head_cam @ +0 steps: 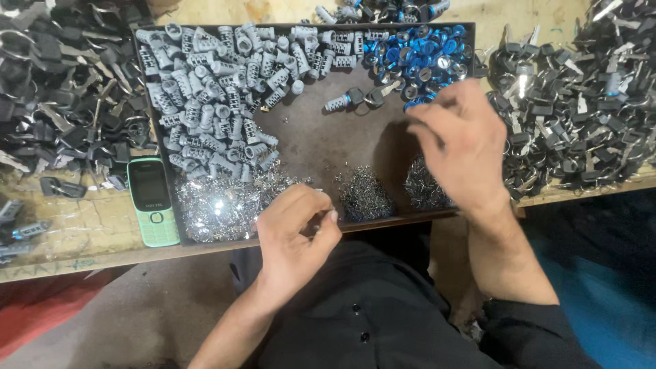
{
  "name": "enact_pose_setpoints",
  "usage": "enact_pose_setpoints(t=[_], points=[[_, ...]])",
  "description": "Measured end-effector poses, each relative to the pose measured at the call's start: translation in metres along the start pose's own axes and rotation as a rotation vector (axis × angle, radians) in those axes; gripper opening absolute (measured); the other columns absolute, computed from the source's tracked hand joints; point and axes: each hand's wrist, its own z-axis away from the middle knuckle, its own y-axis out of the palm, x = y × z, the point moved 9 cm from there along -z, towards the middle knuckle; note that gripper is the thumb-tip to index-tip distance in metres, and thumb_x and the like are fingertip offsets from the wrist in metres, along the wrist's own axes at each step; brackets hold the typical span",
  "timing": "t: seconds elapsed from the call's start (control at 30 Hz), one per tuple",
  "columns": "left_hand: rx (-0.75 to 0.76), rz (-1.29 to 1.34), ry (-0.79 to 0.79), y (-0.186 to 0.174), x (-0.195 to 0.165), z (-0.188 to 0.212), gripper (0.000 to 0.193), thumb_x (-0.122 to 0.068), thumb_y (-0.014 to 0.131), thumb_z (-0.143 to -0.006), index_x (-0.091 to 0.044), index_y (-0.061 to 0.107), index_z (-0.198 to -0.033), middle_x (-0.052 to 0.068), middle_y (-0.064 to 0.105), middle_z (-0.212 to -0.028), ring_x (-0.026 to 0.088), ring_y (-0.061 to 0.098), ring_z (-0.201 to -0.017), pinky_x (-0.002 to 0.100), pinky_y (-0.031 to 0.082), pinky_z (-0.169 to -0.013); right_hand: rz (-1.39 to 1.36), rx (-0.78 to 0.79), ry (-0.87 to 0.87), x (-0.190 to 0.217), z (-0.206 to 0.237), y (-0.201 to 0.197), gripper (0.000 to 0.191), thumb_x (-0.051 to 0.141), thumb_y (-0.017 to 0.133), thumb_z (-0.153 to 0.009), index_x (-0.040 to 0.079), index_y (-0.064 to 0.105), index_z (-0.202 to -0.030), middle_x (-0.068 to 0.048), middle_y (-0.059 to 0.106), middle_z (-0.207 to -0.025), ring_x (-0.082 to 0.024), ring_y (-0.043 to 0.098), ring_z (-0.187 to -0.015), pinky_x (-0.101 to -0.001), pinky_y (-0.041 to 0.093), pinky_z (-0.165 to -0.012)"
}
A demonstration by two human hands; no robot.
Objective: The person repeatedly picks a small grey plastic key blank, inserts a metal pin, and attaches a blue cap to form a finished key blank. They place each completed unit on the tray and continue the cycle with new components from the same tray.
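Note:
A dark tray (321, 140) lies on the wooden bench in front of me. My left hand (294, 236) hovers at the tray's near edge with fingers and thumb pinched together; whether anything sits between them is hidden. My right hand (461, 147) is blurred above the tray's right side, fingers loosely apart, just over one pile of tiny metal bits (424, 188). A second small pile (365, 195) lies between my hands, and a wide shiny heap (219, 205) is left of my left hand. A lock cylinder with keys (355, 99) lies in the tray's middle.
Grey lock cylinders (205, 89) fill the tray's left and back. Blue rings (424, 58) crowd its back right corner. Heaps of black-headed keys (574, 102) lie right of the tray, more dark keys (61, 89) to its left. A green push-button phone (153, 201) rests beside the tray.

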Motion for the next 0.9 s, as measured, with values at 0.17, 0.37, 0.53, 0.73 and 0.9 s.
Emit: enact_pose_setpoints(t=[0.17,0.37,0.53,0.73,0.9], points=[[-0.029,-0.059,0.139,-0.004,-0.010,0.001,0.012,0.003,0.067,-0.078,-0.001,0.062,-0.088,0.010,0.056,-0.081,0.024,0.056,-0.070,0.035,0.044,-0.064,0.059,-0.095,-0.042,-0.004,-0.012,-0.001,0.020,0.000,0.083,-0.090,0.009,0.076,-0.107,-0.010,0.062,-0.101,-0.024,0.066,-0.081,-0.0336,0.051,-0.069],[0.082,0.071,0.164,0.005,-0.016,0.004,0.009,0.001,0.070,-0.088,-0.003,0.065,-0.095,0.010,0.061,-0.090,0.022,0.059,-0.072,0.033,0.048,-0.063,-0.438,0.006,0.148,0.016,0.034,0.001,0.011,-0.004,0.072,-0.094,0.001,0.072,-0.104,-0.005,0.073,-0.099,-0.010,0.071,-0.082,-0.0245,0.056,-0.073],[0.118,0.118,0.294,0.014,-0.024,0.006,0.013,-0.003,0.075,-0.091,-0.002,0.065,-0.101,0.010,0.063,-0.095,0.025,0.060,-0.080,0.034,0.048,-0.069,-1.218,0.172,0.347,0.038,0.068,0.040,0.023,-0.014,0.068,-0.088,-0.006,0.070,-0.109,-0.016,0.068,-0.112,-0.017,0.070,-0.100,-0.0291,0.059,-0.085],[0.069,0.128,0.318,0.012,-0.025,0.008,0.017,0.001,0.077,-0.087,-0.002,0.065,-0.098,0.009,0.065,-0.094,0.025,0.058,-0.079,0.035,0.047,-0.069,-1.271,0.140,0.316,0.045,0.071,0.039,0.028,-0.014,0.067,-0.090,-0.007,0.068,-0.117,-0.016,0.066,-0.116,-0.017,0.066,-0.104,-0.0267,0.055,-0.091],[0.016,0.131,0.289,0.008,-0.023,0.013,0.018,0.004,0.077,-0.087,-0.003,0.063,-0.097,0.008,0.065,-0.094,0.024,0.059,-0.078,0.033,0.047,-0.069,-1.092,0.162,0.190,0.058,0.064,0.031,0.026,-0.012,0.069,-0.091,-0.003,0.072,-0.115,-0.012,0.070,-0.112,-0.014,0.070,-0.097,-0.0248,0.057,-0.082]])
